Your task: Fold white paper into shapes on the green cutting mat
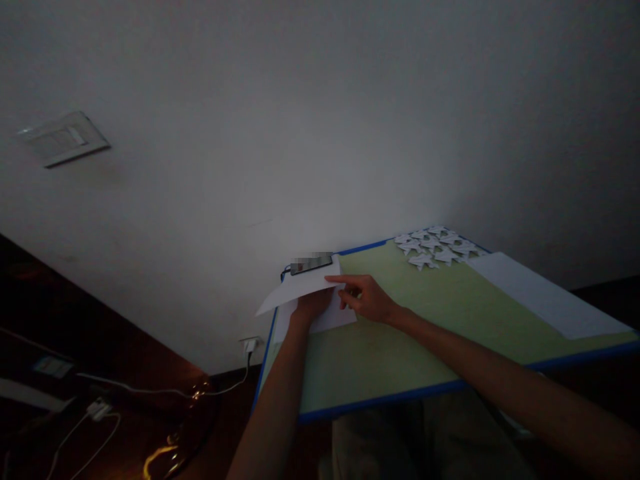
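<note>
A white sheet of paper (293, 287) is raised and slightly bent, its near edge lifted above the left part of the table. My left hand (314, 305) reaches under this sheet, so its fingers are hidden. From the right comes my right hand (369, 299), index finger stretched out onto the right part of the sheet and the other fingers loosely curled and apart. Below both hands, a second white sheet (345, 319) lies flat. Just behind the raised paper, a dark phone (313, 265) stands at the table's far left edge.
The small green table (380, 363) has blue edging and stands against a grey wall. Several folded white paper shapes (440, 248) lie at its far right corner, near large white paper (543, 293). A plug in a wall socket (249, 345) and white cables are at lower left.
</note>
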Demonstrator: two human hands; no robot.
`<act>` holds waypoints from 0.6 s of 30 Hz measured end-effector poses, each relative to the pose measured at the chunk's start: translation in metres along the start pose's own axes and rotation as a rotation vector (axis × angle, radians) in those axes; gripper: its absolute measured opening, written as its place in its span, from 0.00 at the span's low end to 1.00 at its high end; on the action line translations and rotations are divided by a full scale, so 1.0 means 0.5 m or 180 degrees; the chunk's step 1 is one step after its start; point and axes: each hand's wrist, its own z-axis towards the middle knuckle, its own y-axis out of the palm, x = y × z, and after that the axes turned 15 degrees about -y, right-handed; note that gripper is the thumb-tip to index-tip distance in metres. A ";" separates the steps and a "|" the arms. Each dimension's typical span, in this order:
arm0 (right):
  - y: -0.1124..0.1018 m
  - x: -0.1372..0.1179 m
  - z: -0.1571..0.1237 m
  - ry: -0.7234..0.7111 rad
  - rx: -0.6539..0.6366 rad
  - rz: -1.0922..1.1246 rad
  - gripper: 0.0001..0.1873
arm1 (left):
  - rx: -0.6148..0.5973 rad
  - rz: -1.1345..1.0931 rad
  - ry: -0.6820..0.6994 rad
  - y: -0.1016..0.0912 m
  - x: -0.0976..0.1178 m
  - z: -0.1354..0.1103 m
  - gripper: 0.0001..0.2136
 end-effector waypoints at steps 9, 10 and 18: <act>0.000 -0.003 0.002 -0.0082 0.0025 -0.0022 0.26 | 0.0156 -0.0053 -0.0130 0.002 0.002 -0.001 0.20; 0.000 -0.004 0.003 -0.0104 0.0037 -0.0018 0.26 | 0.0133 -0.0010 -0.0136 0.003 0.002 -0.002 0.19; -0.003 -0.012 0.005 -0.0086 0.0067 -0.0034 0.26 | 0.0307 -0.0159 -0.0226 -0.002 0.000 -0.011 0.20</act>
